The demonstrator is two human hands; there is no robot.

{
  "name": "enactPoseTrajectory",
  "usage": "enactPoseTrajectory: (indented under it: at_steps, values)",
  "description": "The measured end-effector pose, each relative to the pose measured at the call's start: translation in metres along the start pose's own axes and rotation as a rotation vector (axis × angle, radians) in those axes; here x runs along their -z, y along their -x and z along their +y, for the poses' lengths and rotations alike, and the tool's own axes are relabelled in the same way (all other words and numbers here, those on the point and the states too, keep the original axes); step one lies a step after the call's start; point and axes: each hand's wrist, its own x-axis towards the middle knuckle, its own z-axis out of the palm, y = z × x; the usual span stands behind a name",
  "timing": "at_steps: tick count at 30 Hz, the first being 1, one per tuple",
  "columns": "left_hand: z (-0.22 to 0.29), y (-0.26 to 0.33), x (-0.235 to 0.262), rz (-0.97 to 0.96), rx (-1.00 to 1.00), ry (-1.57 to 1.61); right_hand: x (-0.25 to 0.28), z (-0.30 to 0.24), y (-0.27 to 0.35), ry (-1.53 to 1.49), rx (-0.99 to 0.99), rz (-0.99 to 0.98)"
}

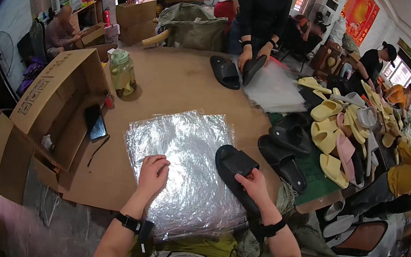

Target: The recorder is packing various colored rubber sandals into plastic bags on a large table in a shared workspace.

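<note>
A stack of clear, shiny plastic bags (190, 174) lies on the cardboard-covered table in front of me. Over its left part is my left hand (154, 173), fingers curled together; whether they pinch any film is hidden. My right hand (254, 186) grips a black slide sandal (231, 167) by the edge of its strap, at the right side of the stack. The sandal tilts, toe pointing away from me. To its right sit more black slide sandals (283, 161) on a green mat (315, 195).
Left are an open cardboard box (55, 101), a phone (95, 122) and a jar of liquid (122, 74). Across the table, a co-worker's hands (254, 56) hold a black sandal above more plastic bags (278, 89). Yellow and pink sandals (324, 133) are heaped at right, with other people beyond.
</note>
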Motion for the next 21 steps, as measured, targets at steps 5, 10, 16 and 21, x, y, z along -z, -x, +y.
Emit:
enactPoseTrajectory:
  at_steps: [5,10,16,21]
  values:
    - [-0.002,0.005,0.000,0.032,0.033,0.018,0.036,-0.011,0.002,0.331,0.083,0.133]
    - [0.003,0.002,0.000,0.042,0.019,0.033,0.095,0.018,-0.010,0.750,0.293,0.473]
    - [-0.002,0.004,0.000,0.043,0.027,0.036,0.058,0.011,-0.031,0.900,0.274,0.273]
    - [-0.001,0.005,-0.002,0.045,0.075,0.097,0.040,0.026,-0.043,0.809,0.314,0.392]
